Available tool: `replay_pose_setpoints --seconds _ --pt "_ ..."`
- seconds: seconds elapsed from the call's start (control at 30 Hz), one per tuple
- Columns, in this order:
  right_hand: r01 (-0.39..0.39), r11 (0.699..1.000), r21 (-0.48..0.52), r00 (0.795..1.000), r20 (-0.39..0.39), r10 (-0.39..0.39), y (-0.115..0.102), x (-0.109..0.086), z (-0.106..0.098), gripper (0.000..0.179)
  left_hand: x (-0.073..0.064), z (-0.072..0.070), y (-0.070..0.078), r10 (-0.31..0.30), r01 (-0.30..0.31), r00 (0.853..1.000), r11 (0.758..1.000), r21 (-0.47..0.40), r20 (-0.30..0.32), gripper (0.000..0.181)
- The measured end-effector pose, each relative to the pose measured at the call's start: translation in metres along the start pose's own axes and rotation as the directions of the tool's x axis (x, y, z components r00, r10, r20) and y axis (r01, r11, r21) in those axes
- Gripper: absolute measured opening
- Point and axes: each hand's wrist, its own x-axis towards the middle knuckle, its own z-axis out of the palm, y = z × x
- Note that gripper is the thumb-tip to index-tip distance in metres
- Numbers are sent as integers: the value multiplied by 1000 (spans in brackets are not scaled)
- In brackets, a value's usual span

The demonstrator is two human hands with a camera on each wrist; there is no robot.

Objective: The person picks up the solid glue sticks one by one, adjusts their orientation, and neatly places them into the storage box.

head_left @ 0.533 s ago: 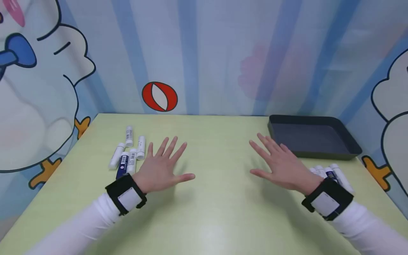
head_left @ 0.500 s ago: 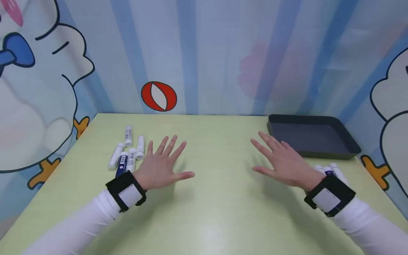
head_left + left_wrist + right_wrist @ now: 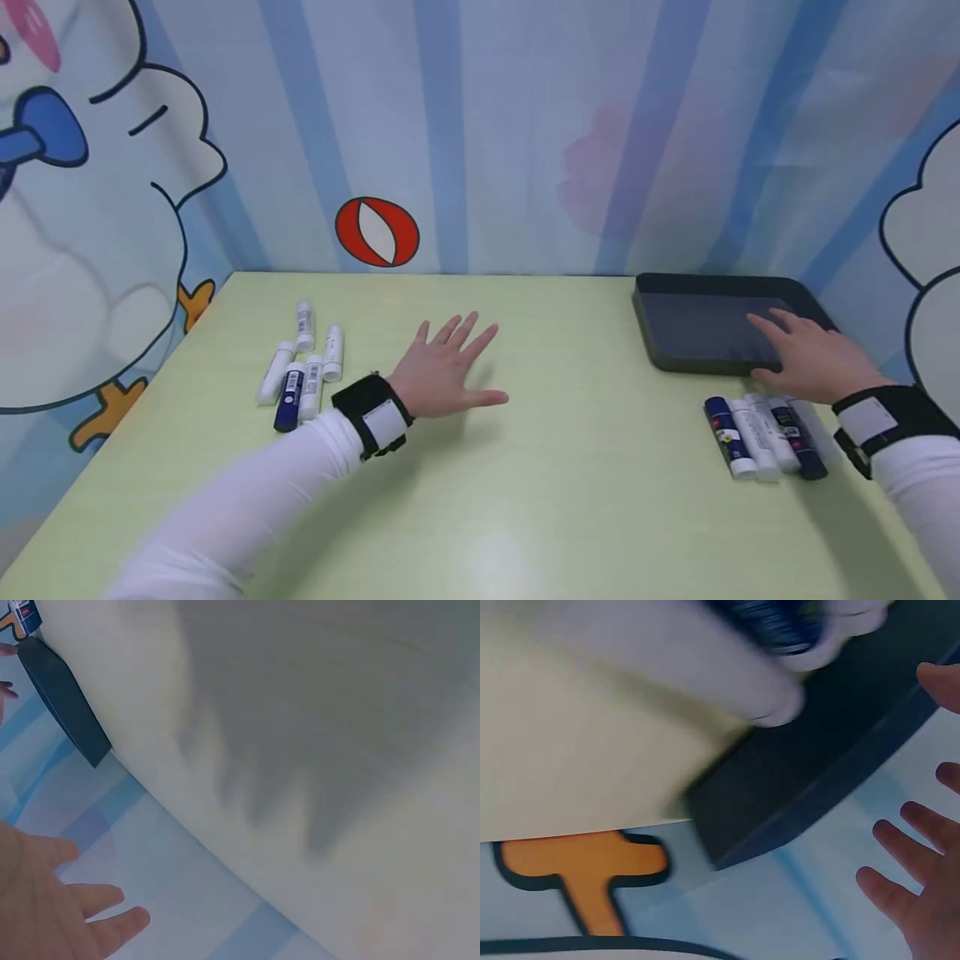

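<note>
My right grip (image 3: 813, 358): relocated. Half a second ago it hung short of the tray, its wrist covering much of the row of tubes; now it is raised at the near right corner of the dark tray (image 3: 705, 366), fingers extended, holding nothing. Contact with the tray: I cannot make any out.

My left grip (image 3: 446, 375): shifted inward, toward mid-worktop (image 3: 525, 508). Fingers spread, thumb out to the side, nothing held. It casts a fingered shadow on the surface below.

Right-hand row of tubes (image 3: 774, 433): five, two blue and three white, lying side by side on the worktop just in front of the tray. Now mostly uncovered; the outermost white one sits near my right wristband (image 3: 892, 421), less distinct.

Left-hand cluster of tubes (image 3: 311, 388): five, four white and one navy, at the left of the worktop. Unmoved; the navy tube's lower end, hidden earlier, now shows.

Tray: unmoved, far right of the worktop, against the striped backdrop (image 3: 510, 167).

Bearing on the work, as I judge it: my right side is brought near tray and row, but handling has not begun.
</note>
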Motion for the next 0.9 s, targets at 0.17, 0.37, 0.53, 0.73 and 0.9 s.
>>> replay_pose_setpoints --seconds 0.17,0.37,0.53,0.73,0.9 --pt "-155 988 7 988 18 155 25 -6 23 72 19 10 18 11 -11 1000 999 -53 -7 93" --pt "-234 971 -40 972 18 235 59 -1 59 50 44 14 43 23 -26 999 991 -129 -29 89" --pt "-222 971 -87 975 -35 220 90 13 101 39 65 18 70 62 -64 998 993 -99 -20 87" --pt "-215 974 -72 977 -11 214 93 14 103 27 83 17 100 69 -68 998 996 -64 11 86" --pt "-200 979 -51 978 50 202 58 0 63 20 89 19 113 75 -74 997 997 -38 25 82"
